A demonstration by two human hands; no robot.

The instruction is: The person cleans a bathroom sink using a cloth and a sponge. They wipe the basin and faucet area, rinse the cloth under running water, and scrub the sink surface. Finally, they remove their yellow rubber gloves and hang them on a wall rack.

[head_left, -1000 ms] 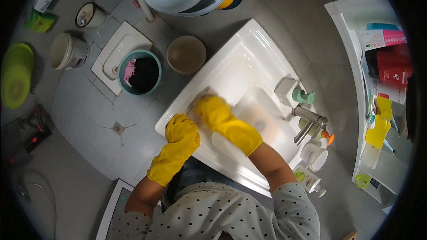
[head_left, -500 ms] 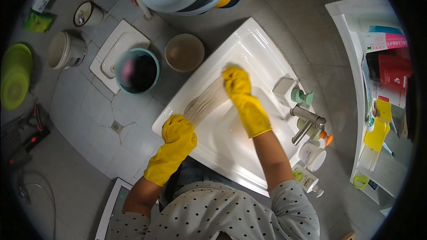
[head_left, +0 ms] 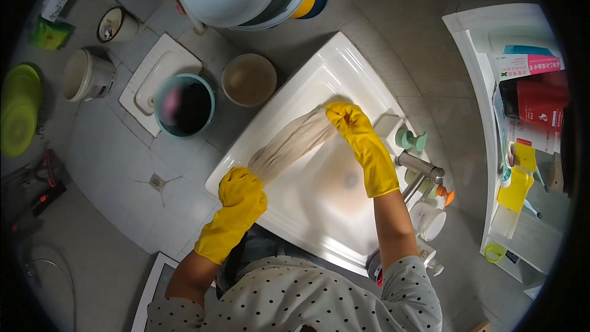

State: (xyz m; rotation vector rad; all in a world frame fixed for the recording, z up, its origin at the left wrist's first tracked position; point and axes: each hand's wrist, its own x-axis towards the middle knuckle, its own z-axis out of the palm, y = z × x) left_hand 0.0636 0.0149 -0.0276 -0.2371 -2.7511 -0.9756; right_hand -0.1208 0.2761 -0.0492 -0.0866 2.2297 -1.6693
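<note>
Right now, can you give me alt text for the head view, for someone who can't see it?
Seen from above, two hands in yellow rubber gloves stretch a twisted beige cloth over a white rectangular sink: the left hand grips its near end, the right hand its far end. A metal tap stands at the right; a teal basin sits on the tiled floor.

Glossy white ceramic sink (head_left: 344, 67), wrung beige cloth (head_left: 289, 144), matt yellow rubber gloves (head_left: 369, 147).

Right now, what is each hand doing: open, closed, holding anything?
Left hand: closed on one end of the twisted beige cloth.
Right hand: closed on the cloth's other end, above the white sink.
</note>
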